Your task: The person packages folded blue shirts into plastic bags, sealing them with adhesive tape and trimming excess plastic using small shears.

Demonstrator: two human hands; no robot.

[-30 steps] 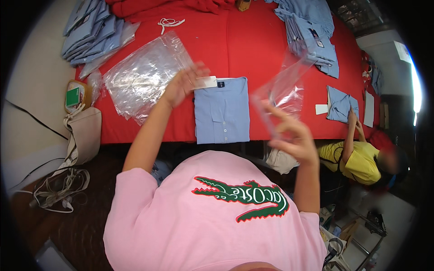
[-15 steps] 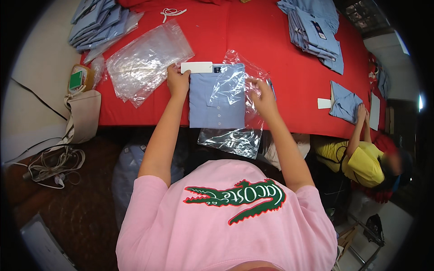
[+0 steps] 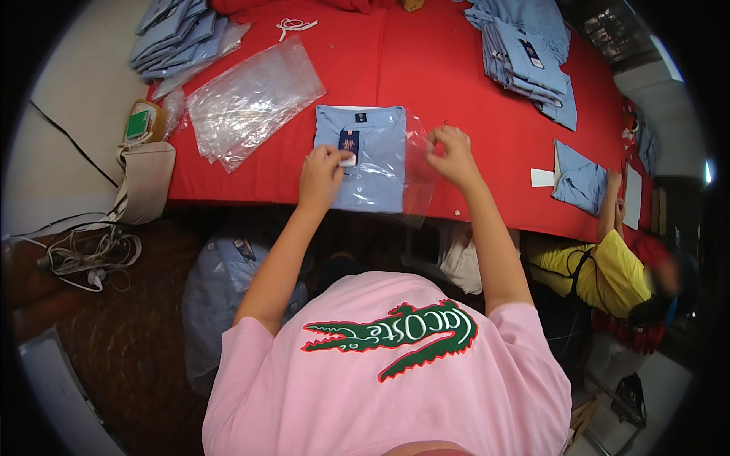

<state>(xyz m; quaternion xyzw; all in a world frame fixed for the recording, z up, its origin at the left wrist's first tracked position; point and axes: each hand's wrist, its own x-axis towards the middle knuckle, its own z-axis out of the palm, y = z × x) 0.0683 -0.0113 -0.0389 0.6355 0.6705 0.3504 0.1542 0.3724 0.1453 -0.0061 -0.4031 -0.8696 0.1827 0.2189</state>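
Observation:
A folded light blue shirt (image 3: 380, 171) lies on the red table in front of me, with clear plastic over its front. A dark hang tag (image 3: 350, 140) rests on the shirt below the collar. My left hand (image 3: 322, 179) is over the shirt's left side, its curled fingers closed on the tag's lower end. To the right of the shirt, my right hand (image 3: 455, 157) pinches the loose edge of the clear plastic bag (image 3: 418, 171).
Flat clear bags (image 3: 255, 102) lie to the left. Stacks of folded blue shirts (image 3: 176, 38) stand at the far left and far right. A white cord (image 3: 295, 29) lies at the back. At right, another person (image 3: 620, 266) handles a blue garment (image 3: 582, 176).
My left hand has left the white card at the collar and moved down to the tag. The plastic has been drawn across the shirt, and the card no longer sticks out at the left.

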